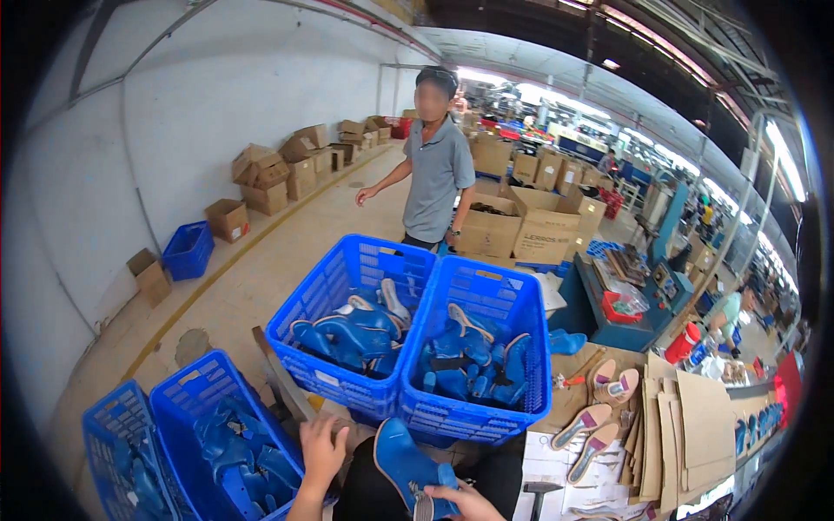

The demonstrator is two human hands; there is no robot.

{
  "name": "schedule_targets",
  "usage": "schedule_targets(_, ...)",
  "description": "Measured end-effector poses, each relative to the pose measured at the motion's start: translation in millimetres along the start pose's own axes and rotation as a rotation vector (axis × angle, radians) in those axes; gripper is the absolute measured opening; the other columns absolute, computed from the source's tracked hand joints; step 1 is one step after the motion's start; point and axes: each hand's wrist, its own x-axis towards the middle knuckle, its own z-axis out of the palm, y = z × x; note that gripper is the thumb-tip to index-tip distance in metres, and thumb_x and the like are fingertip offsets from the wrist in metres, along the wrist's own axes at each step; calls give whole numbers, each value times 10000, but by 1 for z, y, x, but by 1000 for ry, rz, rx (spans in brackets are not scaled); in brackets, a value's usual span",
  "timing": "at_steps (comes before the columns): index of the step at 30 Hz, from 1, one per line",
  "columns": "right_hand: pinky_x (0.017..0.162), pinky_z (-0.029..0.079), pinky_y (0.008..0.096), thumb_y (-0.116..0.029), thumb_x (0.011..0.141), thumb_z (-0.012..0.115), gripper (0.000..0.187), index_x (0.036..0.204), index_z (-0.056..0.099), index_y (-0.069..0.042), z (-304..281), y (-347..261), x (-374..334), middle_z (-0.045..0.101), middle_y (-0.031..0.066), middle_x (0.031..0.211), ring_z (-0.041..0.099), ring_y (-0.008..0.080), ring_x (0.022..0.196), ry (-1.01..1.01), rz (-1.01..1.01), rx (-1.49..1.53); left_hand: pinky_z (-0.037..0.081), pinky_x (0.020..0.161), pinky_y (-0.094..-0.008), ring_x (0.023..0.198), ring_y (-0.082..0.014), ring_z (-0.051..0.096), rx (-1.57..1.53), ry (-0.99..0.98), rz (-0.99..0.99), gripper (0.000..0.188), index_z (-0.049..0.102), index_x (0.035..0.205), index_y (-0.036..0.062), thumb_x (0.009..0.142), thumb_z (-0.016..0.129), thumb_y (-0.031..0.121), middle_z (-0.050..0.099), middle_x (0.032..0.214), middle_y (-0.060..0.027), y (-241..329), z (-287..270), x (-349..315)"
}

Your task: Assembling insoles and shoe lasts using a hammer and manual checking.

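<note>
Right hand [473, 502] holds blue shoe [407, 464] (heeled)

Boxes, upper left: I see brown cardboard cartons [282, 169] stacked along the white wall.
Boxes, upper centre: open brown cartons [521, 221] behind the standing person.
Label, centre: small white tag [327, 379] on blue crate.

Four blue plastic lattice crates [473, 300] of blue shoe parts stand close around the person: two side by side ahead, two at the lower left. A fifth blue crate [187, 250] sits by the wall. Four beige flat insoles [580, 425] lie on the table. One blue high-heeled shoe [404, 460] is held.
</note>
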Motion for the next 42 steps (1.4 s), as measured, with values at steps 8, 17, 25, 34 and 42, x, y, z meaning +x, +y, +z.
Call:
schedule_targets(8,758,609,400,-382,988,748,517,1413,616,-120,71,-105,159,745,43,1203,742,212,992,-63,-184,41,357,1205,-623,1381,-605,434,469,-247,-383,582,675,1416,143,933,724,463,331,1722,-139,-115,30,-118)
schedule_targets(17,1018,562,545,-429,1047,617,473,1428,667,-153,24,-48,299,564,185,1561,530,494,1395,517,-1336,-1901,467,1125,-544,1366,-512,534,-2,248,-541,806,371,1619,35,953,745,291,178,1748,-262,-129,16,-98)
schedule_targets(25,671,623,489,-655,838,775,671,1341,681,-222,28,-49,274,297,338,1685,762,435,768,455,-960,-1941,464,1148,-474,1352,-497,574,-256,101,-1063,809,349,1605,-44,1000,674,383,604,1418,-367,-165,32,-103)
schedule_targets(34,688,618,522,-542,840,821,569,1276,649,-219,32,-41,281,331,343,1665,755,466,814,468,-1031,-1873,299,1255,-503,1577,-382,311,-731,73,-1030,1155,173,1690,40,904,726,681,302,1705,-265,-213,33,-124)
schedule_targets(42,692,616,497,-531,863,804,554,1288,633,-219,28,-41,279,318,314,1686,757,460,824,495,-1015,-1877,192,1295,-529,1628,-374,165,-755,11,-1003,1338,70,1706,36,838,513,952,195,1742,-250,-200,24,-118)
